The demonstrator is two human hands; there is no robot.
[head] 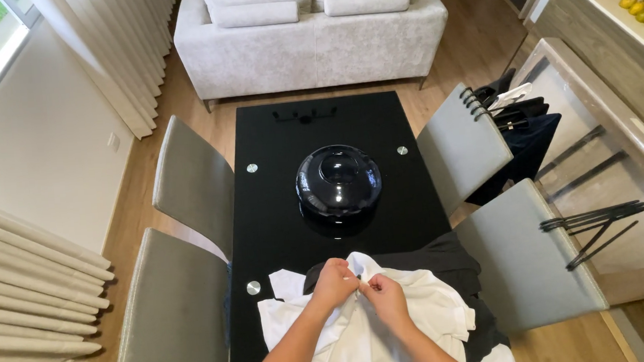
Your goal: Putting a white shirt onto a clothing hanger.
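Both hands are meeting over a white shirt [395,328] lying at the near edge of the black glass table [278,207], at six o'clock from the glossy black domed bowl [338,180]. The left hand [334,282] is pinching a fold of the shirt's fabric, and the right hand [383,295] is gripping the same spot (fingertips almost touching). A dark garment [451,259] is lying under the shirt, spilling toward three o'clock, beside a grey chair [523,261] carrying black hangers [593,221]

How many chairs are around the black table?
4: two on the left, far and near; two on the right, far and near. Any at the near end would be out of view.
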